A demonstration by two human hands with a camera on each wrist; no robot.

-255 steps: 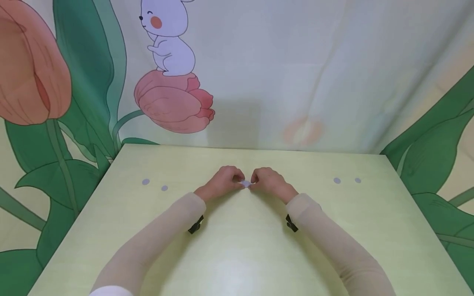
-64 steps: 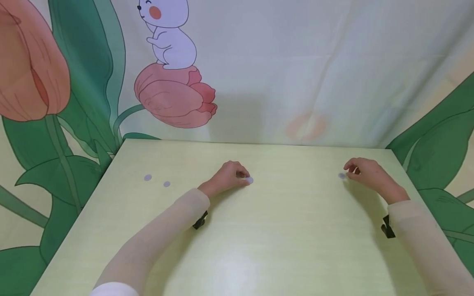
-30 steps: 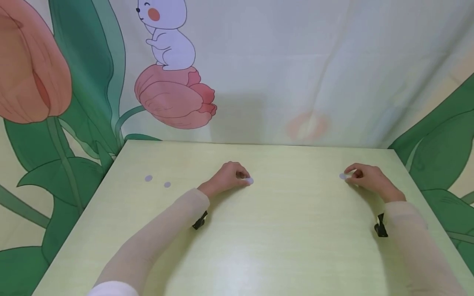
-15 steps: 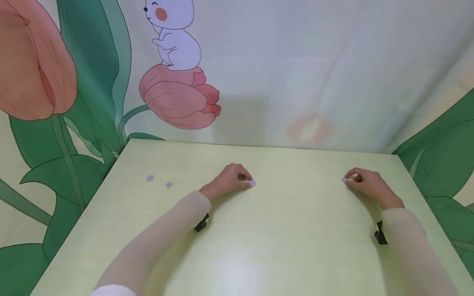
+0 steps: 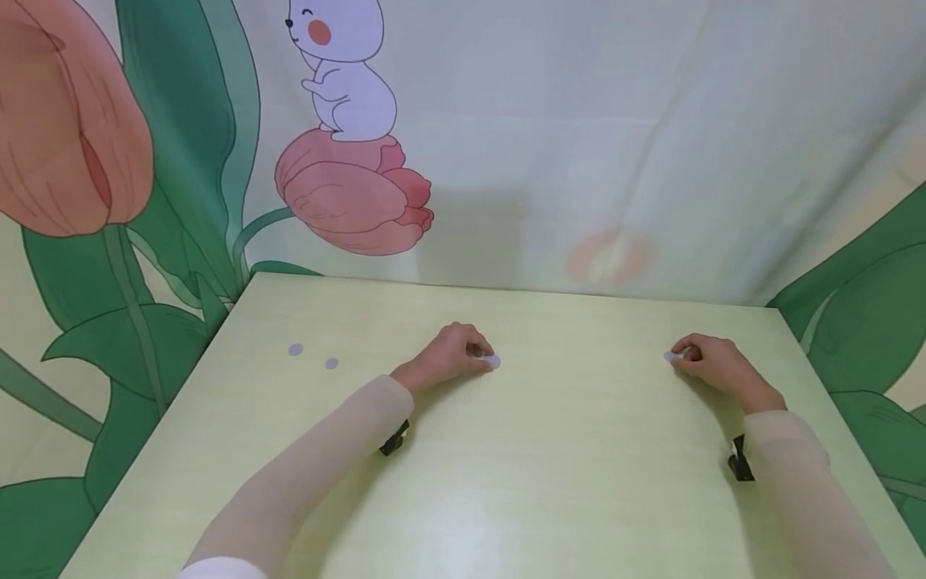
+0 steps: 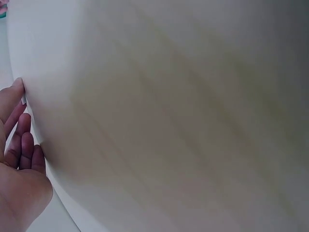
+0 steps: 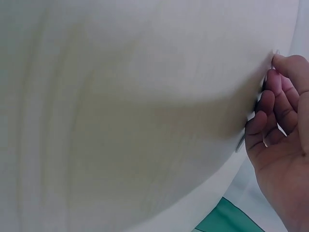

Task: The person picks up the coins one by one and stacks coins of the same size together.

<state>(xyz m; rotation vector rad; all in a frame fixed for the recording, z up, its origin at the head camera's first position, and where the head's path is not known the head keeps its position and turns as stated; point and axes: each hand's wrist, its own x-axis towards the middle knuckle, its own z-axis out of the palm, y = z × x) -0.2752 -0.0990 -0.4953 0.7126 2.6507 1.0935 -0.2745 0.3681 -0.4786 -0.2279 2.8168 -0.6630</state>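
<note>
So thin a shape is probably calling for a light, level pinch at the rim: the right hand [image 5: 714, 366] is pinching a small disc [image 5: 669, 355] toward the right edge of the desk [image 5: 550, 482], though whether it is lifted is hard to tell, while the left hand [image 5: 450, 354] is pinching a second disc [image 5: 495, 362] near the desk's middle. Both arms [image 5: 307, 470] are slanting in from the desk's near side, thumbs lying on that side, forefingers curving opposite.

Small lilac disc [image 5: 495, 362], pinched in the left hand [image 5: 452, 352] — mid-width over the worktop [image 5: 564, 450], second lilac disc [image 5: 669, 355], pinched in the right hand [image 5: 714, 362], well apart to the right
</note>
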